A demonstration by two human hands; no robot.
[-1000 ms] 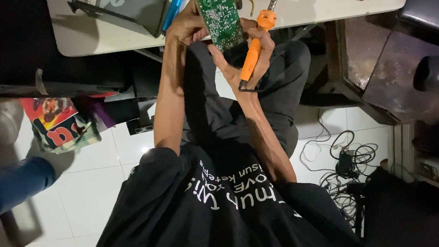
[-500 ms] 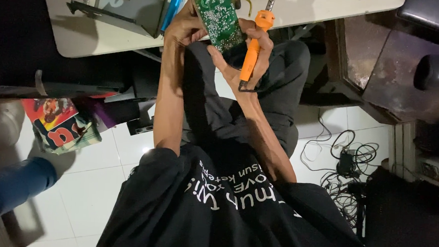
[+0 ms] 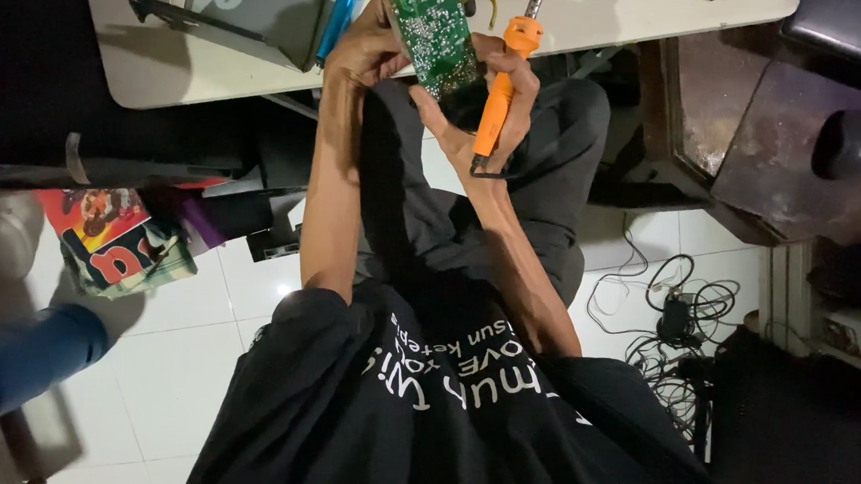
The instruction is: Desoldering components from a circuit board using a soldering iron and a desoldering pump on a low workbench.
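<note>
The left hand (image 3: 367, 47) is curled shut around the edge of a green circuit board (image 3: 432, 31), thumb and fingers pinching its left side so the flat, rectangular board tilts up toward us. We see its solder side: a matte green face speckled with small silvery joints and pale traces. Just right of the board, the right hand (image 3: 491, 113) is closed round an orange soldering iron (image 3: 497, 93); its smooth plastic handle runs through the palm, a thin metal shaft pokes out beyond the board's upper right corner, and a dark cord leaves the handle's lower end.

Behind the board lies the bench (image 3: 213, 74), a pale, smooth slab with a rounded corner. Left of the board on it rests a slim blue tool (image 3: 339, 11), and farther left an angular grey metal bracket (image 3: 236, 21); we cannot tell whether that piece holds anything, the view being dim there.

Below the board, dark trousers and a black printed shirt (image 3: 442, 400) fill the middle. Well right of the board, a tangle of black cables (image 3: 676, 333) lies on glossy white floor tiles (image 3: 189, 357). Well left of it, a colourful printed bag (image 3: 116, 240) sits crumpled on the floor.
</note>
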